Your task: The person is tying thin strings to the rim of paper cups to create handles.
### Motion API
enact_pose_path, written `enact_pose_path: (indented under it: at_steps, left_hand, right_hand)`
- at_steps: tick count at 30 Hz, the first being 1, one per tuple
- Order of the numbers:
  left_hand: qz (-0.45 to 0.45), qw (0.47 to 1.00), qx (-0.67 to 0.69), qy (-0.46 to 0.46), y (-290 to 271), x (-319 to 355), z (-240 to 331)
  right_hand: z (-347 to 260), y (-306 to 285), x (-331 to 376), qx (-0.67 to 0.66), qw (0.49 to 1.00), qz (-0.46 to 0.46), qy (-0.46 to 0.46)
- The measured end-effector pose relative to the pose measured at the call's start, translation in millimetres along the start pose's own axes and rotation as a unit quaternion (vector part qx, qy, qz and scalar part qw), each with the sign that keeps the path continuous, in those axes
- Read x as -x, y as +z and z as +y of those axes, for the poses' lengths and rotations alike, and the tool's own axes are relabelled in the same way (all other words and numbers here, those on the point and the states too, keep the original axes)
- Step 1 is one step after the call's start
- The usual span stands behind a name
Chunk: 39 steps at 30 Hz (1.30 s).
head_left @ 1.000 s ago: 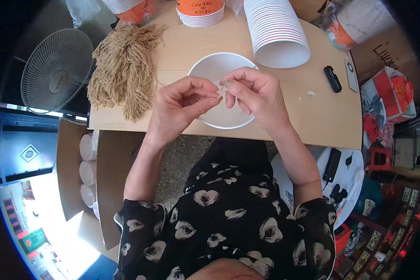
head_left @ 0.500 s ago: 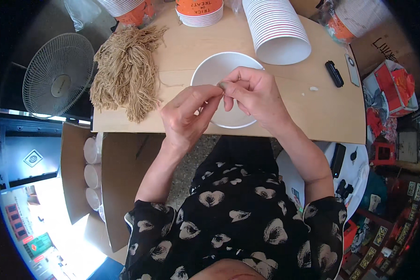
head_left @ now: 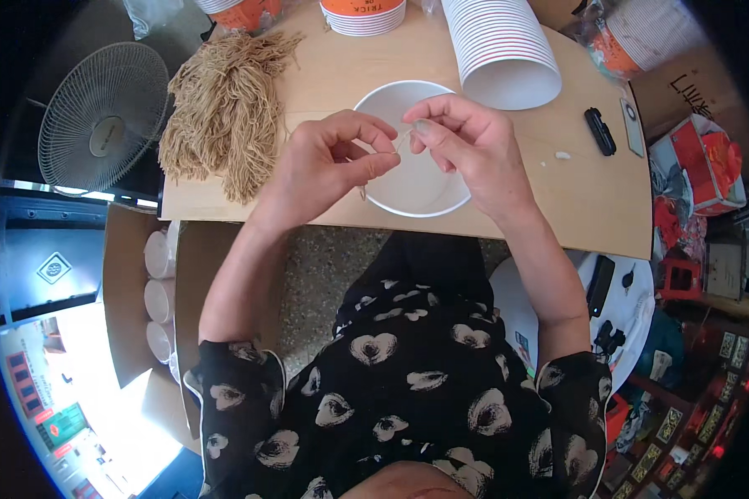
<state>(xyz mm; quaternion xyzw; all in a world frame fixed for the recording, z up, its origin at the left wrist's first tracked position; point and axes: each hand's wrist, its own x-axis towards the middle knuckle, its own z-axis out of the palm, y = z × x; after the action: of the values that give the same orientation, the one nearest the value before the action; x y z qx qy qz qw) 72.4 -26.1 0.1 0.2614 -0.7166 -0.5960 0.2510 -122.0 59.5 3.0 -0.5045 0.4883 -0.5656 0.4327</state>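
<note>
A white paper bucket (head_left: 420, 187) stands upright near the table's front edge, and both hands are raised over its mouth. Between them runs a thin pale strand of string (head_left: 404, 143), hard to make out against the white. My right hand (head_left: 474, 141) pinches it between thumb and fingers. My left hand (head_left: 320, 162) has curled fingers around the strand, with thumb and index tips a little apart; a short tan end shows below it. A thick bundle of tan strings (head_left: 225, 116) lies to the left of the bucket.
A long stack of white buckets (head_left: 508, 58) lies at the back, beside an orange bucket stack (head_left: 364, 17). A black utility knife (head_left: 599, 131) rests at the right. Left of the table are a fan (head_left: 104, 116) and an open cardboard box (head_left: 133, 291) holding clear cups.
My hands have parted slightly, the left thumb and index have spread, and the left forearm has swung left. The view has shifted a little.
</note>
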Motion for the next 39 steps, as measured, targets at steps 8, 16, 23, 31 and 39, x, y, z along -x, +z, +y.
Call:
enact_pose_path:
  at_steps: [8, 16, 23, 31, 39]
  left_hand:
    - [-0.077, 0.985, 0.081, -0.130, -8, -8, 13]
    - [-0.062, 0.974, 0.160, -0.149, -9, -10, 5]
    - [-0.050, 0.975, 0.178, -0.121, -3, -8, 0]
    - [-0.055, 0.967, 0.213, -0.131, -6, -6, -4]
    - [-0.052, 0.972, 0.196, -0.115, -5, -4, -5]
  right_hand:
    - [0, -6, 2, 0.042, 0.999, 0.000, 0.021]
    - [3, 5, 22, 0.292, 0.923, 0.098, -0.232]
    - [23, 16, 23, 0.298, 0.917, 0.103, -0.246]
    - [23, 19, 21, 0.309, 0.912, 0.110, -0.247]
    - [24, 21, 21, 0.299, 0.918, 0.110, -0.237]
